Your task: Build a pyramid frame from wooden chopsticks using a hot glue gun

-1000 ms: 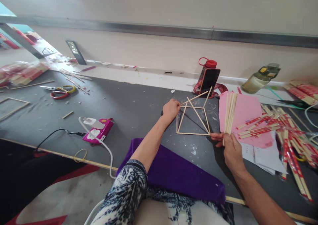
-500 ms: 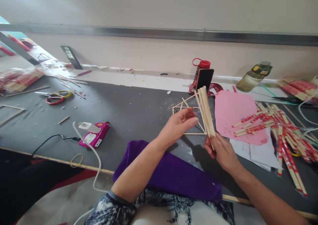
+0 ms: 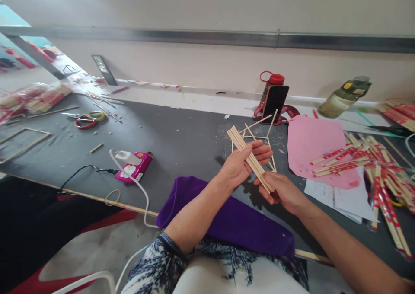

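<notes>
A bundle of bare wooden chopsticks (image 3: pixel 241 143) slants across my two hands. My right hand (image 3: pixel 280 188) pinches its lower end between thumb and fingers. My left hand (image 3: pixel 238 164) lies palm up under the middle of the bundle, its thumb against the sticks and its fingers stretched out beyond them. Just behind my hands, a frame of joined thin sticks (image 3: pixel 257 137) rests on the dark table (image 3: pixel 181 142), partly hidden by the left hand and the bundle.
Red-wrapped chopsticks (image 3: pixel 382 199) and a pink sheet (image 3: pixel 314 147) lie at right. A phone (image 3: pixel 275 103) leans on a red-capped bottle (image 3: pixel 277 79); a green-lidded bottle (image 3: pixel 340 101) tilts nearby. At left are scissors (image 3: pixel 86 120), a pink box (image 3: pixel 139 168) with cables and a stick rectangle (image 3: pixel 32 151). Purple cloth (image 3: pixel 227 220) covers the front edge.
The bundle has swung from nearly upright to a leftward slant and come down onto my left palm. My left hand, apart from it before, has turned palm up. The view has shifted slightly.
</notes>
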